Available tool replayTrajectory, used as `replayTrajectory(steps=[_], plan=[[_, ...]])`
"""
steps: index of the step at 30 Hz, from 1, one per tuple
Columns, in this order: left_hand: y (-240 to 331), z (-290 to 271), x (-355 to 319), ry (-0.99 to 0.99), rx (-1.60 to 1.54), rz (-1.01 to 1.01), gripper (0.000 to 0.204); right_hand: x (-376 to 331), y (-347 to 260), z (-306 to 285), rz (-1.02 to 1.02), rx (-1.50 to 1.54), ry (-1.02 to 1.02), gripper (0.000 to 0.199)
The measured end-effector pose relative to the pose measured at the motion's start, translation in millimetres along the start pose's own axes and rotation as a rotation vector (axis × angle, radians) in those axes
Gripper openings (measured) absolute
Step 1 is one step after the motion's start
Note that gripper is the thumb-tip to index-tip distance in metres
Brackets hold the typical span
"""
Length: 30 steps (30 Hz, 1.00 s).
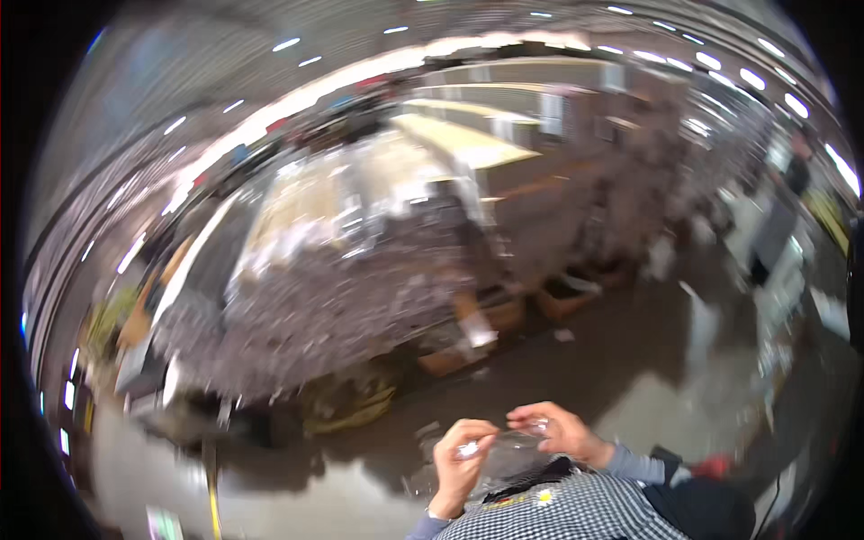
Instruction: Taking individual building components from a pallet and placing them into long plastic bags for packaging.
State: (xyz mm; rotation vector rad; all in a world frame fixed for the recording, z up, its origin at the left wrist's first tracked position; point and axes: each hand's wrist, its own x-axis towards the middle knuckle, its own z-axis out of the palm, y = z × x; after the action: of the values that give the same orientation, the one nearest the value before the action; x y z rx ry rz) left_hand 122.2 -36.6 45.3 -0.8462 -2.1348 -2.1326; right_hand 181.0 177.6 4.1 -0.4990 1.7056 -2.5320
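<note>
My left hand is raised in front of my body, fingers curled closed around something small, pale and shiny. Beside it my right hand is also closed, thumb and fingers bent over a clear, glinting piece. A see-through sheet, like clear plastic film, seems to hang between and below the two hands. Blur hides its edges and shape. The fingertips of both hands point toward each other with a small gap between them. Below them is a black-and-white checked apron with a daisy on it.
A wide table or bin ahead bears a large heap of clear, shiny pieces. Open brown boxes stand low beyond my hands. Stacked brown cartons rise behind. At the far right a person stands in the aisle. The grey floor looks glossy.
</note>
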Motion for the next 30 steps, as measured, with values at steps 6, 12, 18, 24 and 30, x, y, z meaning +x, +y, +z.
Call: replayTrajectory(steps=[6, 12, 18, 24, 30], plan=[[-10.5, 74.1, 22.3, -0.196, -0.201, -0.058, 0.004, -28.0, 4.3, -8.7, -0.121, -0.201, -0.04, 0.115], [13.2, 153.0, 17.9, -0.383, -0.246, -0.191, 0.006, -54.7, -8.7, -26.6, 0.048, -0.138, 0.024, 0.055], [10.0, 243.9, 32.3, -0.447, -0.309, -0.189, 0.012, -96.4, -42.0, -96.0, 0.037, -0.571, 0.279, 0.032], [3.2, 345.5, 48.7, -0.586, -0.348, -0.121, 0.013, -156.4, -83.4, -171.5, 0.103, -0.482, 0.439, 0.033], [17.7, 444.2, 59.3, -0.923, -0.267, -0.045, 0.012, -215.4, -110.2, -244.0, -0.075, -0.39, 0.448, 0.028]])
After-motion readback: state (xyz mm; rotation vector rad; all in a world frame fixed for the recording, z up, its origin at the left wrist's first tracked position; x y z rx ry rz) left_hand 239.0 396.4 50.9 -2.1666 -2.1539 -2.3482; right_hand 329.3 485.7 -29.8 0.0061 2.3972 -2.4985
